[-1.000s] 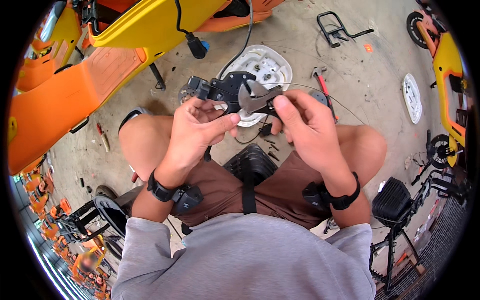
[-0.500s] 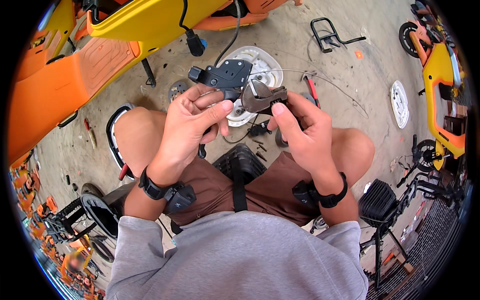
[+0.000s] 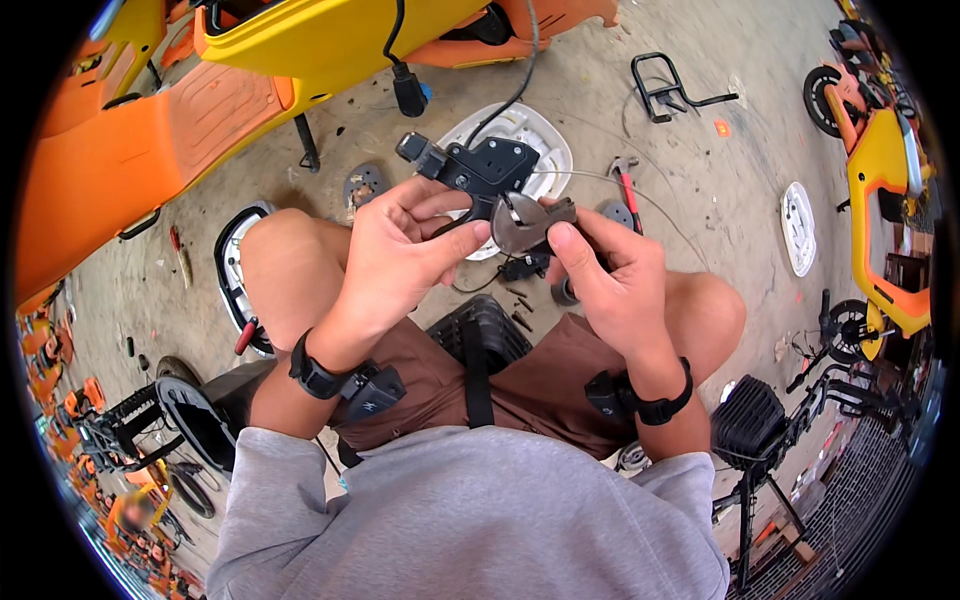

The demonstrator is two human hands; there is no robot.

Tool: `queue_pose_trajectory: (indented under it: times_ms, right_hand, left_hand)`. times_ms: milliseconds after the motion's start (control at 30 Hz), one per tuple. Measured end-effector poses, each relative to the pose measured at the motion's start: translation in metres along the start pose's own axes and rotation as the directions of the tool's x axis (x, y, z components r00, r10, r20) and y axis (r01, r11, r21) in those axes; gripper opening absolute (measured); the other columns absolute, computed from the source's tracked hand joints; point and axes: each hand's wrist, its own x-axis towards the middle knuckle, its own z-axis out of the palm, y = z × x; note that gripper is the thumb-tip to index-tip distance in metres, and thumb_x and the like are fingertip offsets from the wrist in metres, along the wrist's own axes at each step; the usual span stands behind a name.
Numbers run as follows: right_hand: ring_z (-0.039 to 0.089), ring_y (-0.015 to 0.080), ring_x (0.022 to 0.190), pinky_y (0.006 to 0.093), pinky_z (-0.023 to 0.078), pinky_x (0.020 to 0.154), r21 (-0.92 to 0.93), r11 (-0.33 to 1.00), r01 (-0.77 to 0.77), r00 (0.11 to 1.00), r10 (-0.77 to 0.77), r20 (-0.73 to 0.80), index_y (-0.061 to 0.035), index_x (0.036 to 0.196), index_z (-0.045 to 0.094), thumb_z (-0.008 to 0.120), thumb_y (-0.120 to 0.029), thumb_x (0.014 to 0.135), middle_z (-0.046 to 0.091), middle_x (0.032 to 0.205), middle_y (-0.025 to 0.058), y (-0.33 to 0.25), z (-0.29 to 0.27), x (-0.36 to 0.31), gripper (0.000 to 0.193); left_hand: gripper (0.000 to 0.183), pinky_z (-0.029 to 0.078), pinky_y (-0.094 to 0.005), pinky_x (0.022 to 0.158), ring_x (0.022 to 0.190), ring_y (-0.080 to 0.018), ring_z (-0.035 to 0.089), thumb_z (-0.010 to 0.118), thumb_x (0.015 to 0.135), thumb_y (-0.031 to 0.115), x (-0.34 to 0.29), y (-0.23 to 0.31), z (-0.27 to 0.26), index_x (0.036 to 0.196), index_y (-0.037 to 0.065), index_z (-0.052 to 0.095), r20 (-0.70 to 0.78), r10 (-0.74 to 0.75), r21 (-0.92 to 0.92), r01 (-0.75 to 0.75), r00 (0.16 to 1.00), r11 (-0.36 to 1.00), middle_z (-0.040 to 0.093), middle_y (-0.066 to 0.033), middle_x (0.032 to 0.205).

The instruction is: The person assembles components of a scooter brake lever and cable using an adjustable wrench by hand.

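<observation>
Pinched in my left hand (image 3: 395, 240) is a black lock mechanism (image 3: 495, 165) with a flat screwed plate, a round end piece at its left and a thin cable running off to the right. My right hand (image 3: 612, 275) grips a grey adjustable wrench (image 3: 512, 228), its thumb beside the adjusting screw. The wrench's jaws lie against the underside of the lock, next to my left thumb; whether they are clamped on a part there I cannot tell. My right fingers hide the wrench's handle.
A yellow and orange scooter body (image 3: 350, 60) spans the upper left. On the floor lie white plastic covers (image 3: 798, 228), a red-handled hammer (image 3: 628, 185), several loose bolts (image 3: 521, 320) and a bent black metal frame (image 3: 665, 90). Another scooter (image 3: 880, 200) stands at the right.
Both hands, with the lock and wrench, have shifted slightly right and down in the picture. The wrench head has turned, and its jaws sit closer under the lock.
</observation>
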Motion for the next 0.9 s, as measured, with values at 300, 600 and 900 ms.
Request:
queue_pose_trajectory:
  times_ms: [300,600,900]
  right_hand:
    - [0.051,0.0046,0.062,0.0228,0.043,0.055,-0.107,0.994,0.003,0.999,0.002,0.042,0.0054,0.106,0.067,0.064,-0.02,0.094,0.062,0.065,0.0035,-0.001,-0.001,0.001,0.029]
    - [0.061,0.0071,0.068,0.0238,0.048,0.063,-0.07,0.996,0.045,0.998,-0.043,0.034,0.0038,0.121,0.063,0.065,-0.019,0.093,0.068,0.073,0.0092,-0.002,0.001,0.001,0.036]
    - [0.065,0.0104,0.07,0.0253,0.048,0.063,-0.001,1.0,0.026,0.999,-0.026,0.035,0.0007,0.116,0.051,0.064,-0.019,0.093,0.071,0.076,0.0115,0.006,0.003,0.0,0.033]
  left_hand:
    - [0.03,0.051,-0.0196,0.061,0.081,-0.0081,0.064,0.073,0.084,0.0,-0.003,-0.003,-0.001,0.108,-0.011,0.06,0.011,0.047,0.02,-0.048,0.999,0.999,0.069,-0.0158,0.102]
    - [0.03,0.052,-0.022,0.065,0.09,-0.0117,0.064,0.069,0.082,-0.006,-0.003,-0.001,0.003,0.109,-0.009,0.06,0.042,0.02,0.089,-0.024,0.999,0.996,0.067,-0.0099,0.099]
    - [0.028,0.05,-0.0217,0.053,0.073,-0.012,0.064,0.066,0.083,-0.006,-0.002,-0.008,0.0,0.109,-0.011,0.057,0.095,0.029,0.018,-0.031,0.995,0.999,0.066,-0.0125,0.097]
